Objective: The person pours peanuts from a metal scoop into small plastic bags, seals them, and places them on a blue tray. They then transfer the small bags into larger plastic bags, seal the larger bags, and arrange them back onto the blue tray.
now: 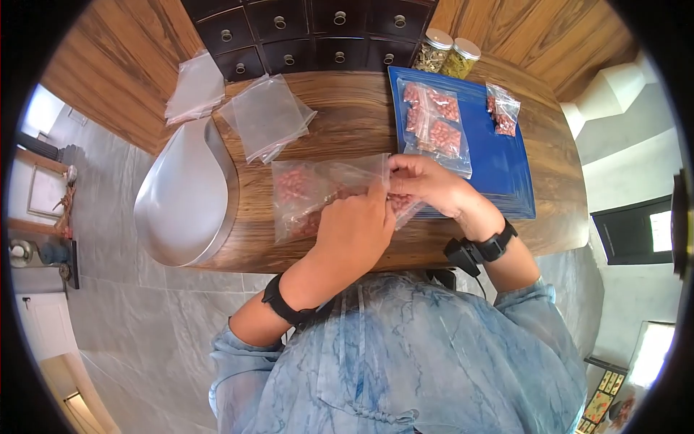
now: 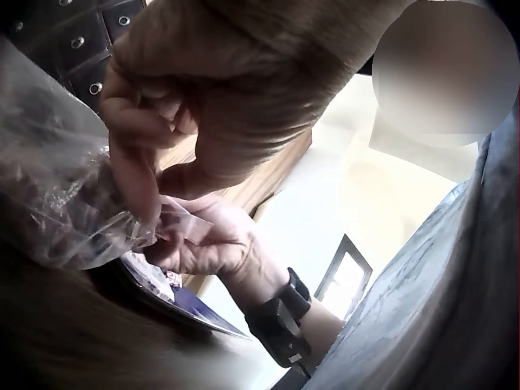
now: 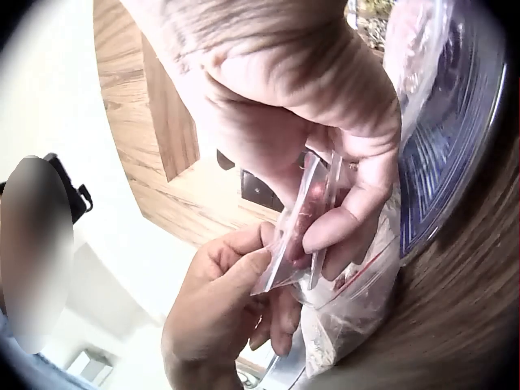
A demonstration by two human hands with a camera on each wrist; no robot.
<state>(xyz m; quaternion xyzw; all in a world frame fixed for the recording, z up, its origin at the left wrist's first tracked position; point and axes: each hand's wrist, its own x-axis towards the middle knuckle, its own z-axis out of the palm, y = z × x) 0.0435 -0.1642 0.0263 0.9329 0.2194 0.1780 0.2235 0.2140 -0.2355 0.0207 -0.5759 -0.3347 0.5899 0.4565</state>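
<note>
A clear zip bag [image 1: 293, 184] with small packets of red peanut-like kernels inside lies at the table's front, in the middle. My left hand [image 1: 354, 231] lies over its right part; thumb and fingers pinch plastic at the mouth. My right hand [image 1: 430, 184] comes in from the right, and its curled fingers hold the zip edges of a small clear bag [image 3: 305, 215] with red contents. Both hands meet at this edge in the right wrist view. In the left wrist view the large bag [image 2: 57, 195] bulges beside the left fingers.
A blue tray [image 1: 499, 173] at right bears a filled clear bag [image 1: 448, 137] and a small packet [image 1: 504, 108]. Stacks of flat clear bags [image 1: 267, 119] lie back left, near a silver teardrop-shaped dish [image 1: 184, 195]. Dark drawers [image 1: 311, 32] and lidded jars [image 1: 460, 59] stand behind.
</note>
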